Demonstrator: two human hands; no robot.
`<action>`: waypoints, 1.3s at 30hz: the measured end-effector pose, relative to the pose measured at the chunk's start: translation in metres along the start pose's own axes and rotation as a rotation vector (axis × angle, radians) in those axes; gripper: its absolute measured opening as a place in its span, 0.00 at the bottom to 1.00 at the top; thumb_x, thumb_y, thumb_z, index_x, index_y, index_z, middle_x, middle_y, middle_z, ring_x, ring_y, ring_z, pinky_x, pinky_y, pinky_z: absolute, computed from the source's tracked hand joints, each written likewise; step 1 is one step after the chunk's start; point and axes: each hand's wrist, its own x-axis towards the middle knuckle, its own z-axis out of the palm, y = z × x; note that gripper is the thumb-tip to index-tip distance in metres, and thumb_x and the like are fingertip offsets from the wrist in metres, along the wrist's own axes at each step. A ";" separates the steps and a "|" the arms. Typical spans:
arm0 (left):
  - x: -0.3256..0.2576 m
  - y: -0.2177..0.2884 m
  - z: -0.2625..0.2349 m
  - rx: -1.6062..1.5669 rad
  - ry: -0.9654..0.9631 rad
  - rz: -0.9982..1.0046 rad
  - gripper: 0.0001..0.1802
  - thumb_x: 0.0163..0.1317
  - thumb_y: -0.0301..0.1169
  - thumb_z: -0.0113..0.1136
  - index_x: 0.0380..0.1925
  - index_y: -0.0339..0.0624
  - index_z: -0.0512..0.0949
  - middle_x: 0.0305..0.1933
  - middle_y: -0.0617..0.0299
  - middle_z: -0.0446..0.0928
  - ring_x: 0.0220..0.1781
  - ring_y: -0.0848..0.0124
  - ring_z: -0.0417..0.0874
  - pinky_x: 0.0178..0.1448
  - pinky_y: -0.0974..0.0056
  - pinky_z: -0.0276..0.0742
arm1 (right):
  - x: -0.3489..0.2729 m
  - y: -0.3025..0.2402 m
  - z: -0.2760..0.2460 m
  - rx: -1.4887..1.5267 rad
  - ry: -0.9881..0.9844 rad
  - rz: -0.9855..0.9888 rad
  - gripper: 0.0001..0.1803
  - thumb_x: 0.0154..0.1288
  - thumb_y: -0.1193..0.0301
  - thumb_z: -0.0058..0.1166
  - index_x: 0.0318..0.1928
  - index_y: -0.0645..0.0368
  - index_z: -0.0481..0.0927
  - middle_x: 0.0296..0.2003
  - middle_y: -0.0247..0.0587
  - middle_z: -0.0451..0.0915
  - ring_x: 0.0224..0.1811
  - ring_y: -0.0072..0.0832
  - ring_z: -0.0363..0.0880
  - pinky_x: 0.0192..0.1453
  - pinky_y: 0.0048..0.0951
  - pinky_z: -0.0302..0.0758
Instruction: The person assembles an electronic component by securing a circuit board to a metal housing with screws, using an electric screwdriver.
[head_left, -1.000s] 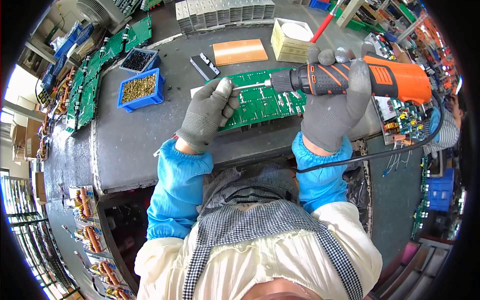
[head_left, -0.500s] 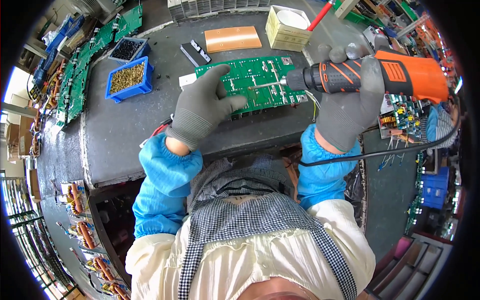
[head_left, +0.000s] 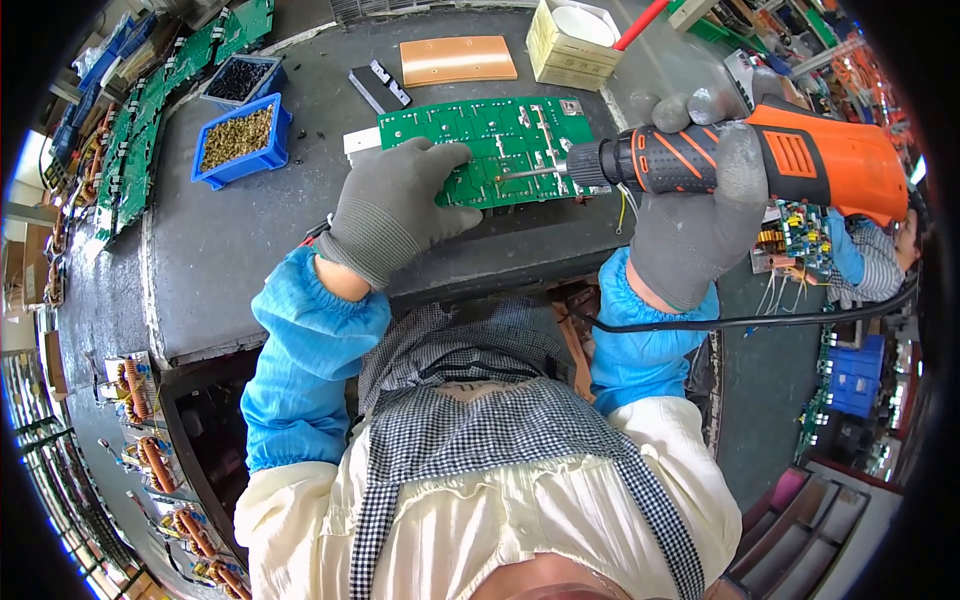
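My right hand [head_left: 690,225], in a grey glove, is closed round an orange and black electric screwdriver [head_left: 790,160]. The driver lies level, its long thin bit [head_left: 530,173] reaching left over a green circuit board [head_left: 480,125]. The tip is at a small brass-coloured spot near the board's middle; whether it touches cannot be made out. My left hand [head_left: 390,205], also gloved, lies over the near left part of the board. Its thumb and forefinger are spread apart, and the other fingers are mostly hidden. A white piece [head_left: 362,142] sticks out at the board's left end.
Brass screws fill a blue bin [head_left: 240,145] on the left, with a bin of black parts [head_left: 240,80] behind. Beyond the board are a black bar [head_left: 380,88], a copper-coloured plate [head_left: 458,62] and a carton [head_left: 570,45]. A black cord [head_left: 740,322] trails right, where another person's arm [head_left: 865,260] shows.
My left hand has come down closer to the board, its forefinger now bent over it. The driver stays almost level at the same part of the board. The view has shifted slightly.
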 end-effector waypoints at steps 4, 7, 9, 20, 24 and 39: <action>0.001 0.000 0.000 0.003 -0.013 -0.013 0.36 0.47 0.41 0.80 0.59 0.47 0.82 0.39 0.53 0.81 0.39 0.58 0.86 0.46 0.55 0.81 | 0.000 0.005 0.008 0.051 -0.093 -0.081 0.32 0.65 0.69 0.60 0.68 0.60 0.66 0.42 0.41 0.81 0.40 0.35 0.84 0.55 0.53 0.83; 0.001 -0.004 0.001 0.004 -0.007 0.008 0.36 0.47 0.42 0.80 0.59 0.47 0.82 0.39 0.54 0.80 0.38 0.59 0.85 0.45 0.56 0.80 | 0.000 0.007 0.015 0.078 -0.089 -0.076 0.29 0.65 0.74 0.59 0.66 0.62 0.67 0.40 0.39 0.83 0.37 0.33 0.85 0.50 0.49 0.85; 0.001 -0.005 0.002 -0.010 0.011 0.009 0.36 0.47 0.42 0.80 0.59 0.48 0.82 0.38 0.54 0.80 0.38 0.58 0.85 0.45 0.56 0.80 | 0.000 0.007 0.017 0.064 -0.077 -0.050 0.29 0.64 0.74 0.60 0.64 0.63 0.69 0.40 0.38 0.83 0.38 0.32 0.85 0.49 0.46 0.85; -0.002 -0.003 0.003 0.003 0.049 0.023 0.34 0.47 0.41 0.79 0.57 0.47 0.83 0.41 0.52 0.82 0.41 0.56 0.87 0.46 0.54 0.82 | 0.033 0.003 0.047 -0.100 -0.403 0.255 0.19 0.63 0.66 0.65 0.51 0.63 0.79 0.36 0.44 0.84 0.33 0.31 0.84 0.43 0.36 0.83; -0.001 0.000 0.002 -0.005 0.037 -0.012 0.34 0.47 0.40 0.79 0.57 0.47 0.83 0.41 0.52 0.82 0.41 0.55 0.87 0.46 0.55 0.82 | 0.033 -0.003 0.070 -0.050 -0.333 0.399 0.15 0.62 0.67 0.70 0.44 0.59 0.79 0.29 0.37 0.80 0.23 0.22 0.76 0.26 0.27 0.75; 0.004 -0.036 -0.005 -0.700 -0.038 -0.119 0.47 0.47 0.33 0.84 0.68 0.36 0.71 0.36 0.69 0.75 0.39 0.76 0.76 0.46 0.68 0.77 | 0.036 0.013 0.065 0.397 -0.407 -0.038 0.17 0.67 0.65 0.57 0.52 0.60 0.75 0.38 0.41 0.81 0.39 0.33 0.83 0.52 0.46 0.83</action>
